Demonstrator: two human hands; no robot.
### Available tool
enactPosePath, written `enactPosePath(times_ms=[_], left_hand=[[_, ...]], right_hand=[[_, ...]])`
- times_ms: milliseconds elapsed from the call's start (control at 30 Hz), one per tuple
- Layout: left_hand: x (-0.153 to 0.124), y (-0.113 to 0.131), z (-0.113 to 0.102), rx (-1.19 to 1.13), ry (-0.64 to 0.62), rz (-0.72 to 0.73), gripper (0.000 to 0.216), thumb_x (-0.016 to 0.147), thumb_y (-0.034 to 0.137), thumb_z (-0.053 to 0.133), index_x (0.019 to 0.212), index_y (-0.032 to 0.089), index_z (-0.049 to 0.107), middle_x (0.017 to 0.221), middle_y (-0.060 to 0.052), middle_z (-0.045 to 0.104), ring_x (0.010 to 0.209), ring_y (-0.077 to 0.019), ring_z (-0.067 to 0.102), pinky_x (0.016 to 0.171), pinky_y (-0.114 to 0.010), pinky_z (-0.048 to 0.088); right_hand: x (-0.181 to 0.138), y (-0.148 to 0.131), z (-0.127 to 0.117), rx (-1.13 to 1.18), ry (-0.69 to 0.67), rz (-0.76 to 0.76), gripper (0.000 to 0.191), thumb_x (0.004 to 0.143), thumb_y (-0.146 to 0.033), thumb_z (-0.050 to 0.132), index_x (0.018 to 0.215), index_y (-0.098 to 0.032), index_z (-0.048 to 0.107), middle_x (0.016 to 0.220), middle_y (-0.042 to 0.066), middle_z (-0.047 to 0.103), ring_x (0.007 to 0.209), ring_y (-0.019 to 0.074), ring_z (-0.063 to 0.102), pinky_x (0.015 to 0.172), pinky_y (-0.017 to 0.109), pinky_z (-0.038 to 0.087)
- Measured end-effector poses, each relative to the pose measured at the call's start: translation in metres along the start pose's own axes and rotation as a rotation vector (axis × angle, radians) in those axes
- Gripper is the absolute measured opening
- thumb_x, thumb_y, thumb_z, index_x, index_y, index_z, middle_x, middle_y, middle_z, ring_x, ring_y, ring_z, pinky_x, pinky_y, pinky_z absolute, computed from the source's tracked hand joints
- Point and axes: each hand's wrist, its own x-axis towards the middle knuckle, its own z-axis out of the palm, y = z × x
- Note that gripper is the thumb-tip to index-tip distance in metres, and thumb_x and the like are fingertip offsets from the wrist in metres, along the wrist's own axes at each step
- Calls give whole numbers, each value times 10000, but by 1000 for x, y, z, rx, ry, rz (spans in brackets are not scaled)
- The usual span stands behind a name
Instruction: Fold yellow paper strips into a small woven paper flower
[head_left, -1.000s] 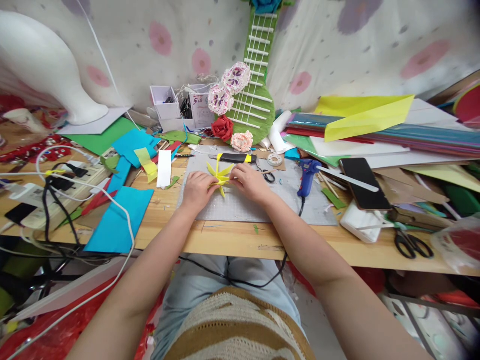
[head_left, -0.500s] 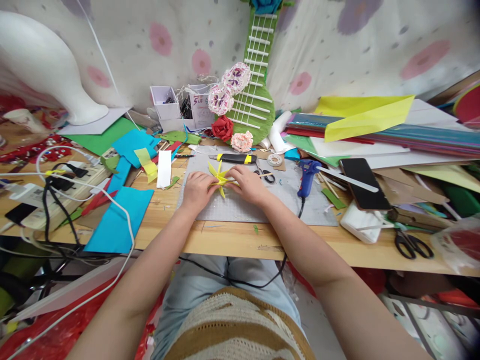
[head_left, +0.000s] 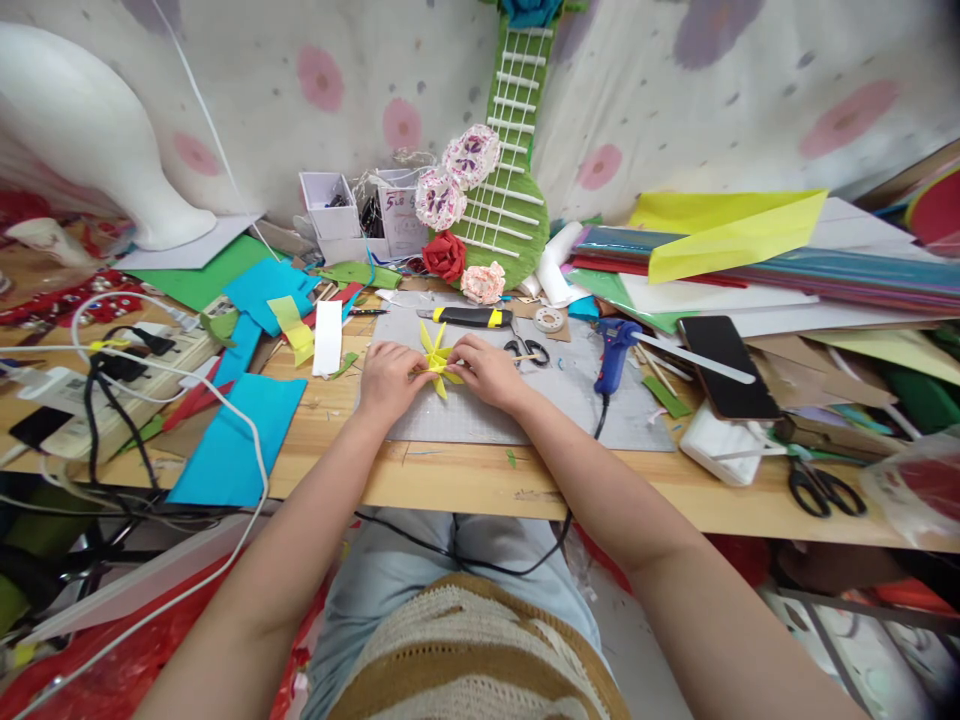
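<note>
A yellow paper flower [head_left: 436, 358] with several pointed petals is held just above a grey cutting mat [head_left: 480, 425]. My left hand [head_left: 390, 382] pinches a petal on its left side, fingers closed. From the other side, the closed fingertips of my right hand [head_left: 486, 374] grip the right petals. A thin wooden stick [head_left: 529, 357] pokes out beyond my right hand; whether that hand holds it is hidden. Behind the hands lie a black-and-yellow utility knife [head_left: 472, 317] and small black scissors [head_left: 536, 351], partly covered.
To the right are a blue glue gun [head_left: 616, 355], a phone [head_left: 727, 368] and larger scissors [head_left: 825, 488]. A green guitar-shaped craft [head_left: 514, 200] stands at the back. Blue paper [head_left: 240, 440] and a power strip [head_left: 127, 385] with cables lie left.
The yellow flower has turned so its petals face me more and spread wider. My fingers have shifted slightly on it. The stick's visible end has moved a little left and down.
</note>
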Motion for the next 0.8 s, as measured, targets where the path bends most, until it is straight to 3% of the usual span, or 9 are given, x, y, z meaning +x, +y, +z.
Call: enactPosePath(times_ms=[200, 500, 800], left_hand=[[1, -4, 0, -25, 9, 67, 244, 746, 422, 628, 640, 204, 596, 633, -4, 638, 686, -165, 555, 747, -337, 369], [0, -1, -4, -21, -24, 2, 180, 713, 395, 671, 746, 224, 625, 743, -3, 672, 765, -183, 559, 785, -350, 373], [1, -7, -4, 3, -18, 64, 186, 782, 347, 601, 648, 218, 602, 661, -4, 645, 734, -178, 539, 771, -358, 360]], right_hand=[[-1, -1, 0, -42, 14, -91, 173, 838, -303, 543, 968, -194, 573, 1027, 66, 566, 929, 176, 524, 685, 256, 374], [1, -1, 5, 2, 5, -44, 92, 841, -255, 542, 841, -181, 598, 942, 53, 583, 869, 160, 535, 670, 253, 376], [0, -1, 5, 11, 10, -61, 102, 840, -259, 540, 885, -184, 592, 992, 61, 573, 905, 164, 534, 689, 252, 386]])
